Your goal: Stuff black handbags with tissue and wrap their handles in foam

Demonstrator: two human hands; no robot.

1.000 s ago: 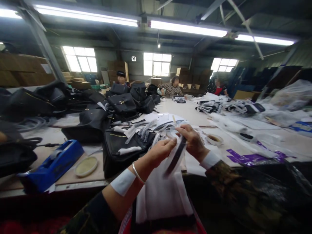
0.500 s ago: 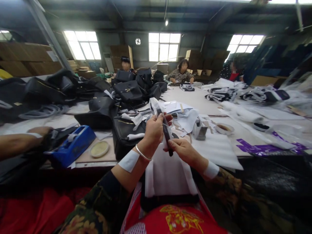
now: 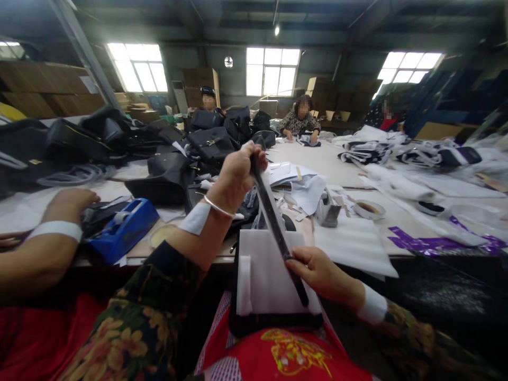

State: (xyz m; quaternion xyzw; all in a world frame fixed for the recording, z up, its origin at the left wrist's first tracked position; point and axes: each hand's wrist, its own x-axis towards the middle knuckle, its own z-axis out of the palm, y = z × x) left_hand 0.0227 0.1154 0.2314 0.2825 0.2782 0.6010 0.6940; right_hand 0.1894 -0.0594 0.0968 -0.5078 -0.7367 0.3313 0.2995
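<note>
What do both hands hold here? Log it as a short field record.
left hand: raised, pinching the top of the black strap
right hand: holding the strap's lower end
strap: stretched at a slant between the hands
under strap: white-wrapped bag on the lap
table, left: blue tape dispenser; co-worker's hand beside it

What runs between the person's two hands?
A black strap, held straight from the raised left hand down to the right hand, in the head view.
</note>
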